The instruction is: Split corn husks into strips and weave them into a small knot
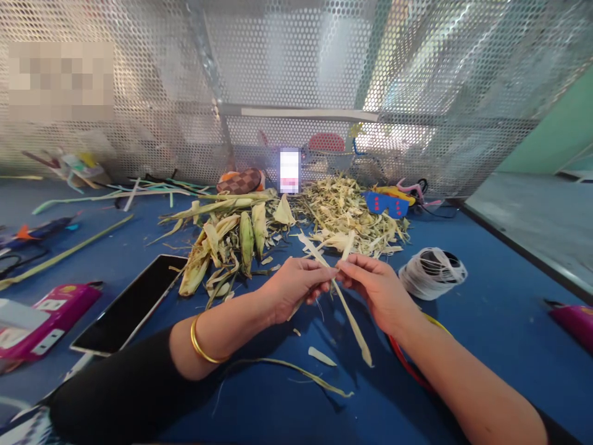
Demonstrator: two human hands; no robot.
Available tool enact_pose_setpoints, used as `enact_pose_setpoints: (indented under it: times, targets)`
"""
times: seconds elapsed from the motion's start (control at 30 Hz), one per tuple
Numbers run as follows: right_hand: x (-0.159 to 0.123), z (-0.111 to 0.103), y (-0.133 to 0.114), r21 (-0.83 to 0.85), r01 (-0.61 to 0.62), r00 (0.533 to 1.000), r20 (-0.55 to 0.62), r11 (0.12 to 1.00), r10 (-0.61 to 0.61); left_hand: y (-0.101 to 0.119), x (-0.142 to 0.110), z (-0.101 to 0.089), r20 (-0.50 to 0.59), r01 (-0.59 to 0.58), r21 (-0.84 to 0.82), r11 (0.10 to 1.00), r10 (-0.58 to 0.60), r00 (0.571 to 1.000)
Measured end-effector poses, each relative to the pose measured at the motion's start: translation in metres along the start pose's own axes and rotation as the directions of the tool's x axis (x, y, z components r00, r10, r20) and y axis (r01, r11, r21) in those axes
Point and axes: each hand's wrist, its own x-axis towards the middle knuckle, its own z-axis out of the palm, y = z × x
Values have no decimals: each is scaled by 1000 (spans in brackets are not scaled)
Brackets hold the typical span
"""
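Observation:
Over the blue tabletop, my left hand (294, 284) and my right hand (377, 287) meet with thumbs and fingers pinched together. Between them they hold pale corn husk strips (354, 327), crossing near the fingertips. The longest one slants down to the right; a shorter end sticks up by my right fingers. Below the hands lie a small husk piece (322, 356) and a thin curled husk strand (310, 371). Beyond them are a heap of shredded husk (340, 198) and, to its left, whole corn husks (222, 241). My fingers partly hide the strips.
A spool of white thread (430, 272) stands right of my hand. At left lie a dark-screened tablet or phone (134, 303) and a magenta power strip (60, 315). A perforated metal panel (296, 74) closes off the back, with a checkered pouch (239, 181) and blue item (386, 204) before it.

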Motion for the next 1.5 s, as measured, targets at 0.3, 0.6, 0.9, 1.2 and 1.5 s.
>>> enact_pose_setpoints:
  times: [0.3,0.6,0.9,1.2,1.5]
  targets:
    - [-3,-10,-6,-668,323,857,-95,670,-507,-2,2,-2,26,-56,160,986,52,998]
    - [-3,-1,-7,-515,263,964,105,816,-245,-6,-3,4,78,-97,378,921,73,994]
    - [-2,4,-3,-531,325,923,-1,782,-385,-2,-5,5,151,-69,329,942,20,988]
    - [5,-22,-19,-590,310,945,278,746,-173,2,0,-3,56,-23,129,991,16,998]
    - [7,-26,-15,-784,369,907,186,499,-378,2,1,-3,-24,-43,252,967,51,998]
